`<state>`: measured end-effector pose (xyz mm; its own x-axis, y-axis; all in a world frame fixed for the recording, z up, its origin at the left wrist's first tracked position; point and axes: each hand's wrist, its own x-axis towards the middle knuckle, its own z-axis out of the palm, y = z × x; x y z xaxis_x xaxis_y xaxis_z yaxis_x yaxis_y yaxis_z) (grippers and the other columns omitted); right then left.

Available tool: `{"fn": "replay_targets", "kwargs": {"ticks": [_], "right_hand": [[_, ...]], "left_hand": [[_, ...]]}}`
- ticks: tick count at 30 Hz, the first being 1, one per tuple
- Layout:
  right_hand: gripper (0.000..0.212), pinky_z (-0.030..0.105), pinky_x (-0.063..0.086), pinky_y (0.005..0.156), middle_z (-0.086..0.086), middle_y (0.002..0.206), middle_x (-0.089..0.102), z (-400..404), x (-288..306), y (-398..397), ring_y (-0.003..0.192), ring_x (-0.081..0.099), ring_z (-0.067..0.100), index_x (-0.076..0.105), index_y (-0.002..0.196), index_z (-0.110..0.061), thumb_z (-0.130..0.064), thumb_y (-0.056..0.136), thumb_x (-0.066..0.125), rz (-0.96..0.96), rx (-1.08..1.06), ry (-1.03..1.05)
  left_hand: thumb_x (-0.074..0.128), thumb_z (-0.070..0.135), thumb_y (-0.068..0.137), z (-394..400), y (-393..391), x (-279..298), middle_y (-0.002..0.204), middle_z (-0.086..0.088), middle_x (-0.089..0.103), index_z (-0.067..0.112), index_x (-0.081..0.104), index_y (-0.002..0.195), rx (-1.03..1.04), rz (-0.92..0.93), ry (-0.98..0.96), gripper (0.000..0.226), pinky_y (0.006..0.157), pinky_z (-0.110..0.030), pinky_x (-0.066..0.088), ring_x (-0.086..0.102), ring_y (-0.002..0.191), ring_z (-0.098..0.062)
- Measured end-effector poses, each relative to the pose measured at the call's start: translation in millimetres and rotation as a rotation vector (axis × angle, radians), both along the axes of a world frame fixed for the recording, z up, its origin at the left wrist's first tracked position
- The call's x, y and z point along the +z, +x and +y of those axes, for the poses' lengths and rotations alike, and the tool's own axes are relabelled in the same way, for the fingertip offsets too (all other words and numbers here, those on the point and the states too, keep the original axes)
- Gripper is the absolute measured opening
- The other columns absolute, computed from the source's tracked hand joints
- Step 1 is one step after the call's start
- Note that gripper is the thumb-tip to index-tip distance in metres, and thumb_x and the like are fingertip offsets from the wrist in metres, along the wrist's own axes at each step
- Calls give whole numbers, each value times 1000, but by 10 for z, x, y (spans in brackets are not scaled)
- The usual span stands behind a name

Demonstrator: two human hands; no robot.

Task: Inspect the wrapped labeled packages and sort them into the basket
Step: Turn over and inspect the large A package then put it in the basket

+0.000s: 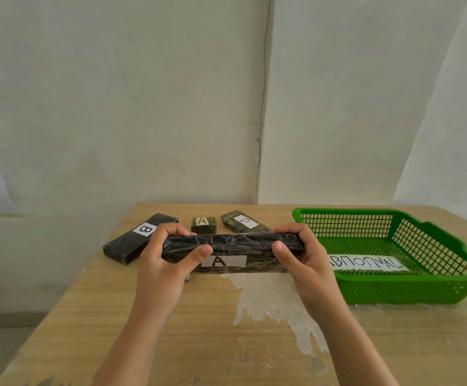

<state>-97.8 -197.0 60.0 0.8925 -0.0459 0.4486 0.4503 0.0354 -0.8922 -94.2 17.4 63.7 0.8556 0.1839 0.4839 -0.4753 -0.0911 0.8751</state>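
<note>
I've got the long dark plastic-wrapped package (232, 247) clamped at both ends: my left hand (168, 263) wraps its left end, thumb on the near face, and my right hand (306, 261) does the same at the right end. It's lifted off the table, tilted so its white paper label marked "A" (223, 261) faces me. Easy read from here.

The package's long axis runs left to right, straight across my body, and the green plastic mesh basket (393, 288) sits off to the right, right beside my right hand. So the right hand leads, I judge; the package would travel end-first over the basket's near-left rim. A white paper strip with handwriting (366, 263) lies on the basket floor; the rest of it is open.

Behind my grip, three more wrapped packages lie on the wooden table (143, 330): a long black one labeled "B" (139, 238) to the left, a small greenish block labeled "A" (203, 225) in the middle, and a greenish one labeled "D" (243, 222), partly hidden behind my load. A pale scuffed patch (271, 299) marks the tabletop below. The table's left edge is near; there's room rightward.
</note>
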Motion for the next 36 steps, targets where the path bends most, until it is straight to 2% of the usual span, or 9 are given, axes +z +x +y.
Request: {"fn": "replay_targets", "kwargs": {"ticks": [5,11,15,20,25,27,30,33,36], "right_hand": [[4,20,52,70,-7,85,66,30,40,60,80,62,6,67,84,-22,-19,82,69,-73,-71,9],[18,28,54,73,4,93,65,-39,55,96,86,62,17,65,95,-21,-31,79,66,-12,-54,61],[41,31,57,81,3,108,67,-89,-22,124,98,66,20,55,118,-27,-28,79,69,24,102,48],[35,40,54,74,13,97,63,-42,-93,148,90,62,30,64,89,-26,-47,66,80,61,105,104],[39,29,57,70,-5,92,71,-124,-149,147,86,67,15,66,95,-30,-26,60,81,3,218,182],[40,25,56,74,-5,95,72,-133,-157,123,90,67,12,68,97,-32,-40,62,84,-22,216,151],[42,26,56,78,-3,96,71,-146,-140,124,92,66,14,68,95,-33,-56,62,78,-16,115,138],[16,29,56,76,-2,93,70,-126,-109,118,89,67,15,67,92,-35,-32,77,70,-52,61,51],[26,33,57,76,1,94,68,-65,-35,73,89,65,20,66,98,-42,-41,73,75,-121,34,-109]], "left_hand": [[84,51,53,25,60,30,89,12,70,32,61,77,-13,-42,-5,38,86,-45,54,66,87,-7],[72,66,62,136,90,32,119,15,65,34,59,108,-233,-61,-4,57,89,-21,52,61,112,-7],[72,65,64,173,96,12,102,3,73,35,72,89,-174,-101,-105,40,77,-24,56,68,98,-14],[79,64,55,204,52,-15,97,5,75,36,73,87,-199,-103,-164,44,74,-24,55,69,91,-12],[81,62,53,256,62,-109,94,7,74,34,72,86,-269,-100,-268,44,71,-31,59,69,89,-13],[80,63,54,250,80,-167,92,8,72,34,70,87,-261,-76,-313,45,71,-30,59,68,88,-12],[76,56,66,239,99,-188,98,13,71,33,68,96,-179,-10,-93,39,74,-20,55,67,93,-8],[66,58,76,178,135,-159,109,30,61,34,61,116,61,-95,478,47,89,-12,44,54,107,8],[51,58,84,57,193,-163,116,21,58,31,56,126,114,-217,750,50,95,-28,43,51,112,0]]}}
